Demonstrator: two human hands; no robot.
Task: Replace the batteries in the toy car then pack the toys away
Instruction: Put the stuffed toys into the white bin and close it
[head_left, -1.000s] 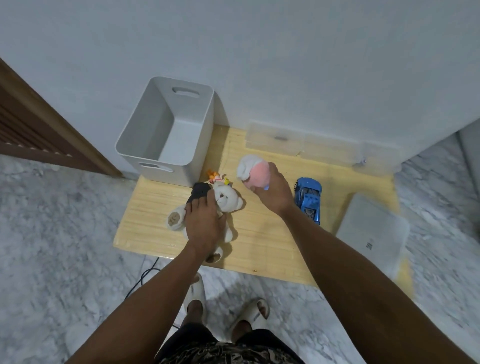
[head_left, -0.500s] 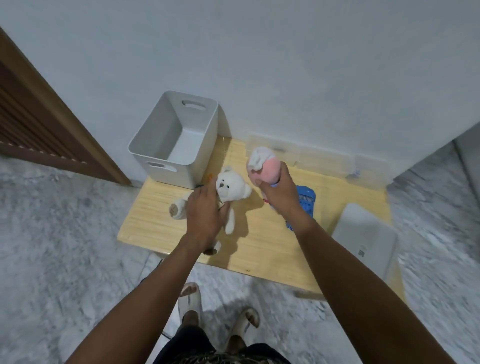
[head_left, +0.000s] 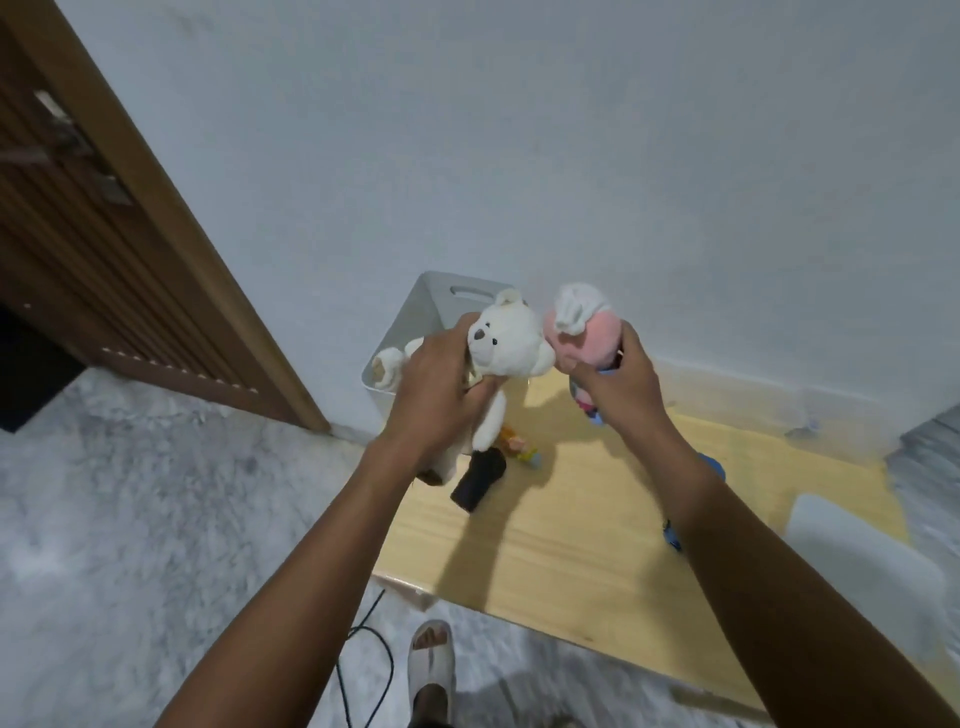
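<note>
— Item one?
— White teddy bear (head_left: 506, 343), cream plush, dark nose; my left hand (head_left: 436, 395) grips its body, raised before the grey bin (head_left: 415, 317).
— Item two?
— Pink-and-white plush (head_left: 584, 332); my right hand (head_left: 618, 389) curls round it, above the table (head_left: 571, 519).

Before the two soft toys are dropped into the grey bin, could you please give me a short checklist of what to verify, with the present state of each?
1. Left hand grips the white teddy bear: ok.
2. Right hand grips the pink and white plush toy: ok.
3. Both toys raised clear of the wooden table: ok.
4. Toys held at the grey bin, bear in front of its opening: ok.
5. Bin has room inside: cannot tell, its interior is hidden by the bear and hand.
6. All toys gathered: not ok, a black object and a small colourful toy lie on the table.
</note>
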